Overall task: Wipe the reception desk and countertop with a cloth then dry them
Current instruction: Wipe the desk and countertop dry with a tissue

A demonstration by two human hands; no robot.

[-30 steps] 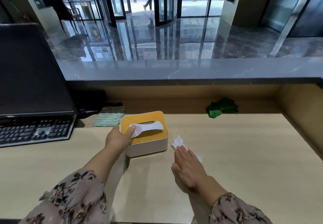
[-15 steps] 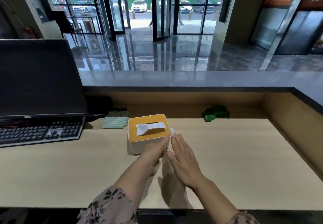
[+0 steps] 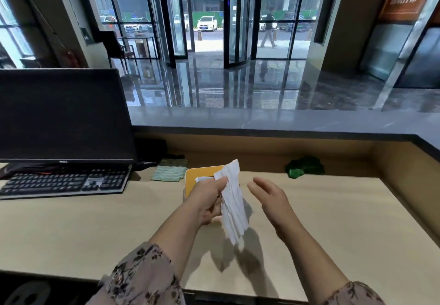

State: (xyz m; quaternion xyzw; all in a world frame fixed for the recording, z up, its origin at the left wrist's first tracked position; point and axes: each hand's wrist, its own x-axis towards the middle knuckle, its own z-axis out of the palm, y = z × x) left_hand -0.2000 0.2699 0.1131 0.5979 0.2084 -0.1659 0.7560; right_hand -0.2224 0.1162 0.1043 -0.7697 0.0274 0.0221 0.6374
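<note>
My left hand pinches a white paper tissue and holds it up above the light wooden desk; the sheet hangs down, creased. Behind that hand stands the tissue box with a yellow lid, mostly hidden. My right hand hovers just right of the tissue, fingers relaxed and apart, holding nothing. A crumpled green cloth lies at the back of the desk on the right. A folded pale green cloth lies by the monitor. The dark stone countertop runs along above the desk.
A black monitor and keyboard take up the left of the desk. The wooden side wall closes the desk on the right. Beyond the counter is a glossy lobby floor with a revolving glass door.
My left hand has taken the tissue and lifted it off the desk. My right hand has come up from lying flat on the desk. The camera view has tilted upward.
</note>
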